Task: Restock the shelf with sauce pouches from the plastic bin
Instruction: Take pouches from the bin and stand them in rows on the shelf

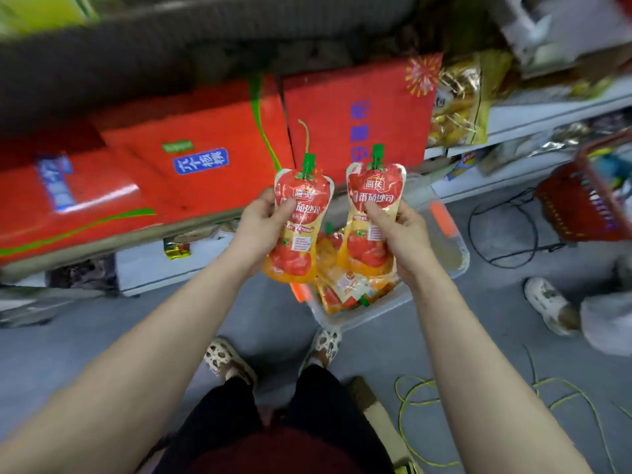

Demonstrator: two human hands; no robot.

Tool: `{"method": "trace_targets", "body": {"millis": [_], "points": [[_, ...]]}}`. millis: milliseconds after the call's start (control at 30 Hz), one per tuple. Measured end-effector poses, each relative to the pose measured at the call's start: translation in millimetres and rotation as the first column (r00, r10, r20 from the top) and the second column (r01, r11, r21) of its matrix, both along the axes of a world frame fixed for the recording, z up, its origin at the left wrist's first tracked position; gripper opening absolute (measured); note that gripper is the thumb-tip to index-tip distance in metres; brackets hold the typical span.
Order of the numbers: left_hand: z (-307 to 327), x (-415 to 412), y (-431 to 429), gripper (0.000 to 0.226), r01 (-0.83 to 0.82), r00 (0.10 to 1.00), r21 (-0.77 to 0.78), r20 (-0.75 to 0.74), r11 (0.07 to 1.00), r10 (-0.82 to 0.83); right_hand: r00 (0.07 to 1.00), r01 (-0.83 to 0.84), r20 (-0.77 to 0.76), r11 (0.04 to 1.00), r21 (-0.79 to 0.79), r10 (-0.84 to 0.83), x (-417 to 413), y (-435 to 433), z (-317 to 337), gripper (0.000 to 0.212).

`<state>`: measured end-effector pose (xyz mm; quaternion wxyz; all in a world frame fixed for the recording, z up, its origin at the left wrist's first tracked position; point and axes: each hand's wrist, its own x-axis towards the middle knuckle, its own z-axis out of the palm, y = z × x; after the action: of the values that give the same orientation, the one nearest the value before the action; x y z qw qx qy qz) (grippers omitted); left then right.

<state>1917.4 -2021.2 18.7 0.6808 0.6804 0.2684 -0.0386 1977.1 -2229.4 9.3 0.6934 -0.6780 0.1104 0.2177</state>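
My left hand (pixel 261 222) grips a red and yellow tomato sauce pouch (pixel 301 241) with a green cap, held upright. My right hand (pixel 398 234) grips a second pouch (pixel 371 213) of the same kind, also upright. Both pouches hang side by side above the clear plastic bin (pixel 455 254) on the floor. More pouches (pixel 345 285) lie loose inside the bin. The shelf (pixel 513 118) runs along the far side, in front of me.
Large red cartons (pixel 205 155) fill the shelf level on the left. Yellow snack bags (pixel 458 100) sit on the shelf to the right. A red shopping basket (pixel 588 203) and another person's shoe (pixel 550 306) are at right. Cables (pixel 502 230) and a green cord (pixel 420 405) lie on the grey floor.
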Motion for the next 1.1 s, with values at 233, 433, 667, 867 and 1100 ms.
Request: {"method": "trace_targets", "body": {"millis": [233,433,667,867,1100], "points": [[96.6,-64.1,92.6,0.016,-0.056,0.961,-0.014,0.271,0.998,0.058,0.969,-0.063,0.243,0.996,0.065,0.045,-44.6,103.7,99.9,0.008],[161.2,-105.6,181.6,0.010,-0.130,0.880,0.031,0.465,0.991,0.101,0.909,-0.156,0.404,0.982,0.110,0.099,-75.4,198.5,166.7,0.014],[217.4,-136.1,283.5,0.013,-0.250,0.780,-0.015,0.590,0.968,0.210,0.825,-0.242,0.540,0.968,0.073,0.166,-89.4,302.4,228.8,0.010],[247.7,-153.2,352.0,0.013,-0.384,0.691,-0.028,0.654,0.923,0.308,0.745,-0.361,0.617,0.931,0.052,0.254,-79.9,381.4,279.0,0.018],[266.6,-156.4,408.8,0.013,-0.546,0.601,-0.066,0.663,0.835,0.445,0.652,-0.410,0.684,0.911,-0.046,0.328,-52.8,466.5,314.2,0.017]]}}
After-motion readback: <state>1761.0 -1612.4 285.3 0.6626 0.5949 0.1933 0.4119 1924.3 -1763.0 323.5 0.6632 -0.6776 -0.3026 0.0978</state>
